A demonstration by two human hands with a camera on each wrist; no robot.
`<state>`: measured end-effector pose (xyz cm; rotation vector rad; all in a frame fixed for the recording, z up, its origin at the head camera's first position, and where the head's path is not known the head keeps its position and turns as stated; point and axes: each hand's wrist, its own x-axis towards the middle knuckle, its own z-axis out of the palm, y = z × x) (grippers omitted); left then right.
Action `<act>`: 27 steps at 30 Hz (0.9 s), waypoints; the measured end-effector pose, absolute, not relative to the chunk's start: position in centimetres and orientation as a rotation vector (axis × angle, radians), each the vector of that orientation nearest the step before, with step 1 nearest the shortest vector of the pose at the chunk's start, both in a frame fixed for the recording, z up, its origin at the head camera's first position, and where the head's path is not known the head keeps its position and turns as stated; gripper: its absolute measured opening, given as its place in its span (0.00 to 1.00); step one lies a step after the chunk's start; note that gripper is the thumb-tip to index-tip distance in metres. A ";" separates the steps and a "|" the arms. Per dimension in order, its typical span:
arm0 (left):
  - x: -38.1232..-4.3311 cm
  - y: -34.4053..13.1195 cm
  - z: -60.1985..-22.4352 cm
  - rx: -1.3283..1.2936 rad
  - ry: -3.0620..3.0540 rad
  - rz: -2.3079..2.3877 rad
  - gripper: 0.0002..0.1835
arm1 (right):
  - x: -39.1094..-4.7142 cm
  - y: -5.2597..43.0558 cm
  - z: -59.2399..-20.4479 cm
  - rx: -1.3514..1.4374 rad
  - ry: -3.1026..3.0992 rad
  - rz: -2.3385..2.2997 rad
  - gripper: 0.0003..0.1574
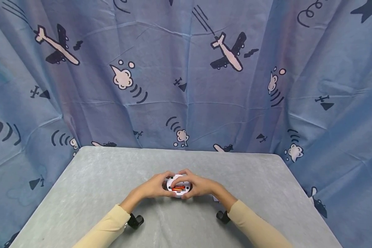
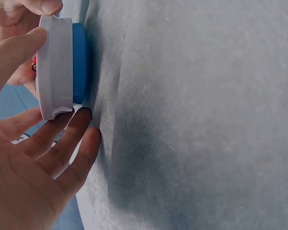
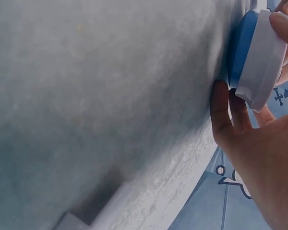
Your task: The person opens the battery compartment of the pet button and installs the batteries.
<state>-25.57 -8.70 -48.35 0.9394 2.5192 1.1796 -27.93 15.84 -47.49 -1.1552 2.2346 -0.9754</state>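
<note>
White device (image 2: 60, 67), probably round, between hands (image 1: 156, 186) (image 1: 199, 185)

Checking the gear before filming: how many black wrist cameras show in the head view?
2: the left camera beside the left sleeve, and the right camera beside the right sleeve.

One left hand (image 1: 156, 186), one right hand (image 1: 199, 185), two sleeves (image 1: 105, 224) (image 1: 257, 224), two black wrist mounts (image 1: 135, 221) (image 1: 223, 217), one white-and-blue device (image 2: 60, 67), one table (image 1: 121, 168), one far curtain (image 1: 161, 86) and at least one pale item (image 1: 216, 198) showed.
</note>
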 end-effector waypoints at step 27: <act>-25.2 -8.4 -48.6 0.944 2.586 1.115 0.45 | -27.6 18.4 -47.7 -1.084 2.196 -1.266 0.28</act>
